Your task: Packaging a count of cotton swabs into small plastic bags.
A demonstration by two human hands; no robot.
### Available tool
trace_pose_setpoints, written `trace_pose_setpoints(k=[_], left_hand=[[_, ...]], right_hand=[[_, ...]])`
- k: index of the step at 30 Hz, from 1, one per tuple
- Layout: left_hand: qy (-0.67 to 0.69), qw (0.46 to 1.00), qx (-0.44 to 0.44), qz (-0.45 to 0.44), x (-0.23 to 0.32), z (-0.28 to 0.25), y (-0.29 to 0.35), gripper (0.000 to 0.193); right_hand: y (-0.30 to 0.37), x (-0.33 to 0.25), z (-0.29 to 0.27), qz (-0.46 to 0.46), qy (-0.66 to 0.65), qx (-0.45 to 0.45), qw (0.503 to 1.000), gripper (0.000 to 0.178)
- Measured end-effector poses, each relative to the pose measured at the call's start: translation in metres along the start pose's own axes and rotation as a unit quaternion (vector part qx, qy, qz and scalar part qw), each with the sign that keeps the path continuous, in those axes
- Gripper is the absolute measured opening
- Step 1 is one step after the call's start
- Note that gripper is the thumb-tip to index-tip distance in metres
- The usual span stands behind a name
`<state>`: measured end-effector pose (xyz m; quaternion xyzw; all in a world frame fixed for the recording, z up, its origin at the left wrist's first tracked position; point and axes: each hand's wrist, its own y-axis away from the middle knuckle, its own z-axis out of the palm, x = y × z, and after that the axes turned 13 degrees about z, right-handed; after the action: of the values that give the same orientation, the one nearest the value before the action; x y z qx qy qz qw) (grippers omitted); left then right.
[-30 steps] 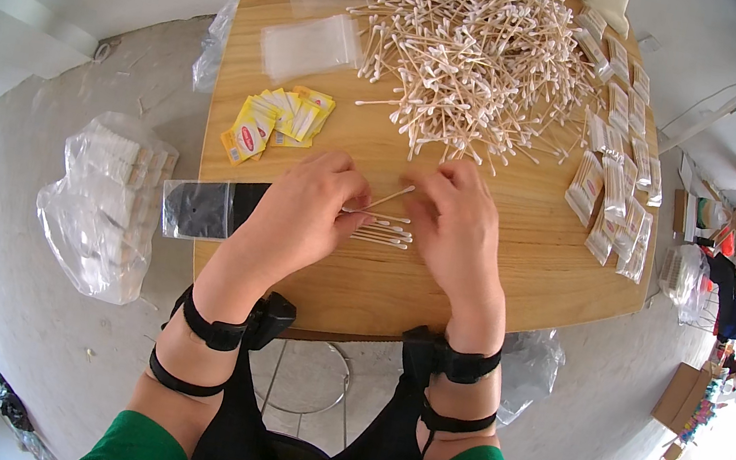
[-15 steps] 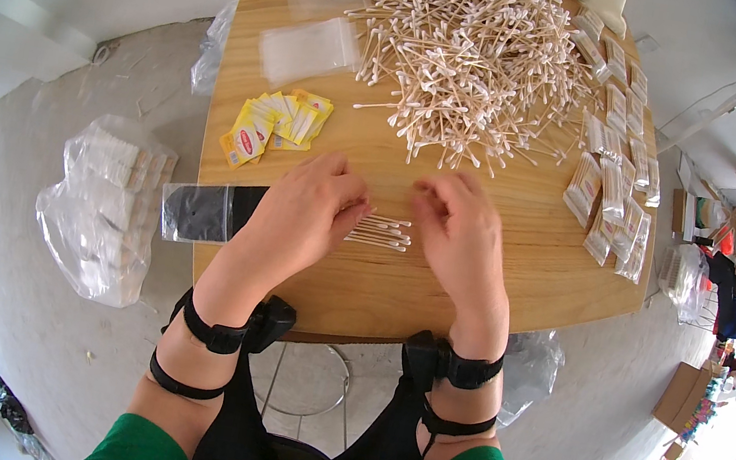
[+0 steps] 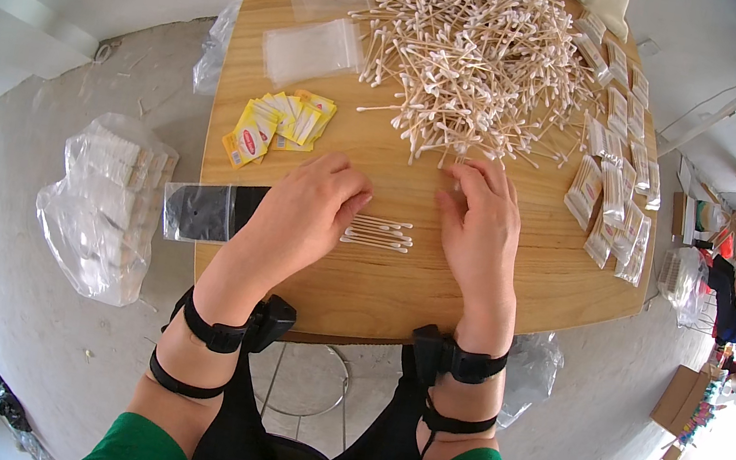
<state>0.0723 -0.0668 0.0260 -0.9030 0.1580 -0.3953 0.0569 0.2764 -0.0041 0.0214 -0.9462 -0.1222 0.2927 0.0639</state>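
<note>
Cotton swabs (image 3: pixel 377 232), a small aligned bundle, lie on the worktop (image 3: pixel 397 287) between the hands. Left hand (image 3: pixel 303 216) loosely curled, empty; right hand (image 3: pixel 480 232) open, flat. Judgement: keep tips level when gathering.

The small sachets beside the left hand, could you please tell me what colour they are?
Yellow with red marks; the sachets show best in the head view.
</note>
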Motion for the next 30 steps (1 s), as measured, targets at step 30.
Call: trace_pose_setpoints(k=[30], left_hand=[[0.013,0.999,0.029,0.017,-0.005,0.003,0.004,0.007]], right_hand=[[-0.009,0.003,-0.002,0.102,-0.034,-0.078,0.991,0.011]])
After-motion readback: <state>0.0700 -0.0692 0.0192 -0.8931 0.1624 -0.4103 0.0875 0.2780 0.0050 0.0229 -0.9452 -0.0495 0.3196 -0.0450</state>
